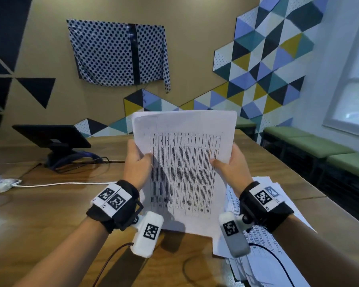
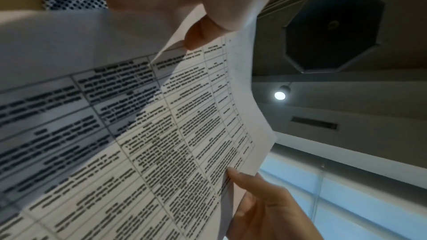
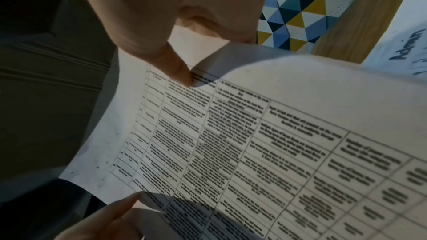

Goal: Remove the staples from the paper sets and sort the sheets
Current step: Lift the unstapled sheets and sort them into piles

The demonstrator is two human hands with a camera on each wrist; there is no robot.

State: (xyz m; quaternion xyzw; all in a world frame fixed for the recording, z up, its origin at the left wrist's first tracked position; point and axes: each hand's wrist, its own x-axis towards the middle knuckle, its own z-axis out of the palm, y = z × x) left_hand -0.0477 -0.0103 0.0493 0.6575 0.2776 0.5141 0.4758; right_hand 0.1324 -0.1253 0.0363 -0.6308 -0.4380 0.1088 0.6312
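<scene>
Printed paper set (image 1: 184,162) upright between left hand (image 1: 136,162) and right hand (image 1: 230,166), perhaps several sheets.

Dim wrist views, soft blur.

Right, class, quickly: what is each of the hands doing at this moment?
Left hand: holds the printed sheet by its left edge, thumb on front.
Right hand: holds the same sheet's right edge.
</scene>
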